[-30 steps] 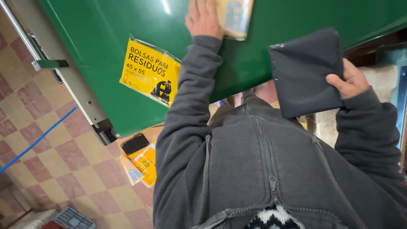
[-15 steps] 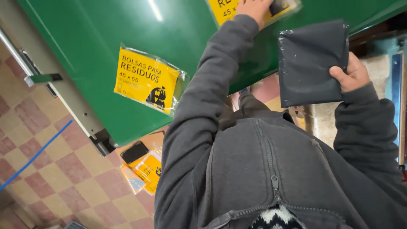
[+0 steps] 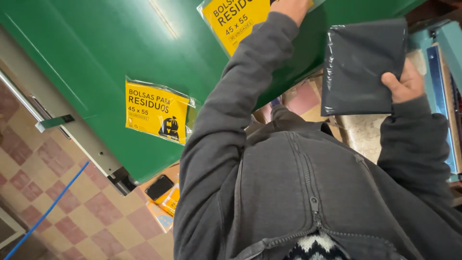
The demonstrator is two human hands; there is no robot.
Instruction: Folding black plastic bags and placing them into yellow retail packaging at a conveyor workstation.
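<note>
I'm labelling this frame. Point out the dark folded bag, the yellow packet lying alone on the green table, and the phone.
Dark folded bag [image 3: 361, 67], head view, its middle.
Yellow packet [image 3: 156, 110], head view, its face.
Phone [image 3: 159, 187], head view, its screen.

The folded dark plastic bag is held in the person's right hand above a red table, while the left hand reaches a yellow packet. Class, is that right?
Not quite: the head view shows the table is green, not red. The folded dark plastic bag is in the right hand, and the left hand reaches a yellow packet.
</note>
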